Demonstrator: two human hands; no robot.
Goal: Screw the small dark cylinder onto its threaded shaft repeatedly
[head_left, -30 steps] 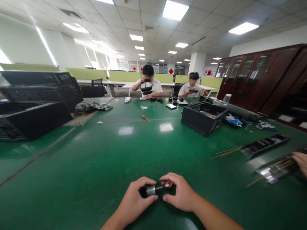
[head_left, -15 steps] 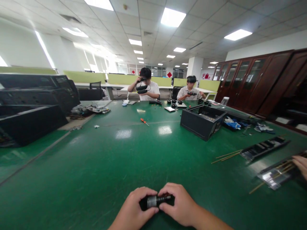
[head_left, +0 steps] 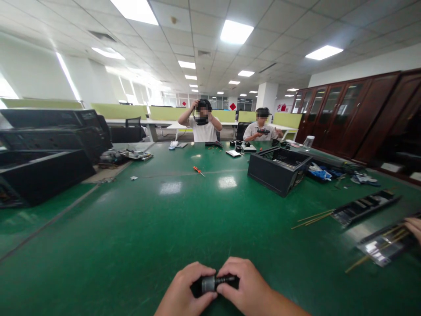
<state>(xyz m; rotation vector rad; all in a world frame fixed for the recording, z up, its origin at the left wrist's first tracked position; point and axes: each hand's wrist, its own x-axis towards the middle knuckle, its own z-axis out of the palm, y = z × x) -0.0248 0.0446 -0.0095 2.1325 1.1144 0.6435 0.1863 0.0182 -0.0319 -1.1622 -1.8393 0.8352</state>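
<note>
At the bottom centre of the head view, both hands meet around a short dark tool with a grey collar and a thin bit, by its look an electric screwdriver. My left hand wraps its body and collar, with the thumb below and fingers above. At the bit end, my right hand is closed, its thumb and fingers pinching near the front of the collar. The bit points right, into the hollow of the right hand. Most of the tool's body is hidden by the hands.
An orange screwdriver lies mid-table. A black computer case stands right of it, more cases at left. Trays with thin rods lie at right, where another person's hand reaches in. Two people sit across the table.
The view has tilted up slightly. My hands keep their grip, the right fingers now sitting closer over the front of the tool. One person opposite has raised both hands to the headgear.
</note>
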